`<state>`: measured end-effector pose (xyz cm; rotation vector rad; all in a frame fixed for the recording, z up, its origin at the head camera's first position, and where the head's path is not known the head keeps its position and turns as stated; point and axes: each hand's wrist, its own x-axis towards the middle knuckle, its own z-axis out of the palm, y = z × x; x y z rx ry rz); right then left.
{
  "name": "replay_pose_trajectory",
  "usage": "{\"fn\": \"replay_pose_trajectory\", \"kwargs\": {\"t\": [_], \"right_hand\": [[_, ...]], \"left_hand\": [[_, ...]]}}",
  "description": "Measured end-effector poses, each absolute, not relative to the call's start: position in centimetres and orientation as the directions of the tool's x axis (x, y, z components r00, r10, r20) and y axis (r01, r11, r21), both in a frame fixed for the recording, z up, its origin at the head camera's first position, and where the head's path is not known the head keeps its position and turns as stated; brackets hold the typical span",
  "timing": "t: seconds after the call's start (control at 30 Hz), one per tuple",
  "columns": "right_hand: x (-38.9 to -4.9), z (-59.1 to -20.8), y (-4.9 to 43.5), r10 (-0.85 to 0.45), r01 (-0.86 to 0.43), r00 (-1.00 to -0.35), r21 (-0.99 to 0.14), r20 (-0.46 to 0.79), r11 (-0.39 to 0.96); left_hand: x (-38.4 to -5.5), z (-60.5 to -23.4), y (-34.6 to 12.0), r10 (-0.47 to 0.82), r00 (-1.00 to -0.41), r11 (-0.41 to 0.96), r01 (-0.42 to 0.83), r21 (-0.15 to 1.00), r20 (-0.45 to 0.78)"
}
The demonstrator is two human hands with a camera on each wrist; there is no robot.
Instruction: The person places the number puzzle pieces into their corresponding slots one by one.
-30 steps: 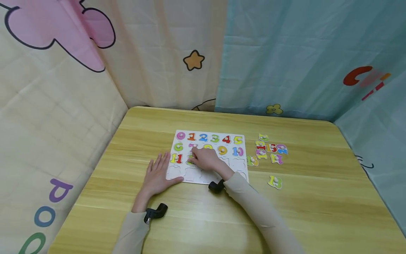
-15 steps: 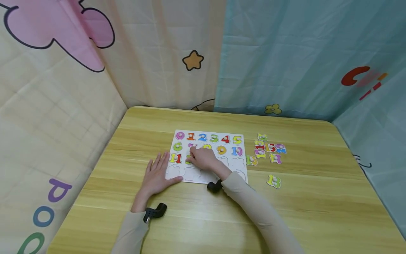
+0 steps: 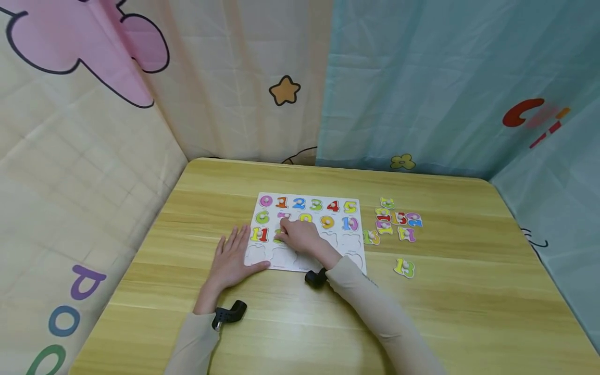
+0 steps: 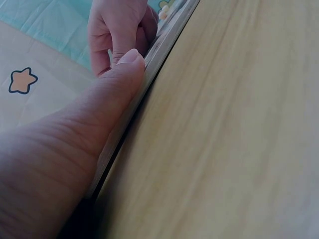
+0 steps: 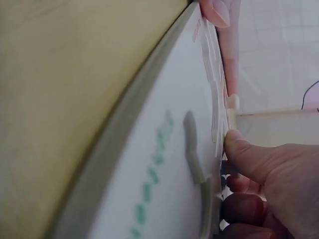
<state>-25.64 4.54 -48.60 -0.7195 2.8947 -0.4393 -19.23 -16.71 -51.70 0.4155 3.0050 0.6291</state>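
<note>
- Left hand (image 3: 230, 262): spread, touching board's (image 3: 257, 255) left edge.
- Right hand (image 3: 303, 237): fingers bent, hold unclear.
- Loose 13 piece (image 3: 404, 269): likely light, stiff; pinch knob (image 3: 405, 266).

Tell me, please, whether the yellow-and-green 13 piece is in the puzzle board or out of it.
Out: the 13 piece lies on the tabletop, right of the puzzle board, with wood showing all around it.

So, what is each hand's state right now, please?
Left hand: open, at the edge of the board.
Right hand: curled over the board; grip cannot be told.
</note>
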Motion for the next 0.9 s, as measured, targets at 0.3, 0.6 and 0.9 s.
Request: {"fn": "replay_pose_trajectory", "kwargs": {"t": [0.3,0.6,0.9], "right_hand": [[-25.4,-48.7,4.8,-0.492,-0.459,-0.869,-0.283,-0.054,0.842],[-23.7,-48.1,9.5,-0.500,-0.454,-0.865,-0.364,-0.037,0.813],[-21.2,-47.1,19.7,-0.328,-0.325,-0.942,-0.424,0.067,0.845]], "left_hand": [[-19.2,-51.7,-16.7,0.266,-0.964,0.884,0.249,0.396,0.012],[-19.3,-51.6,-16.7,0.273,-0.962,0.880,0.261,0.397,0.025],[-19.2,-51.8,-16.8,0.274,-0.961,0.879,0.263,0.399,0.032]]}}
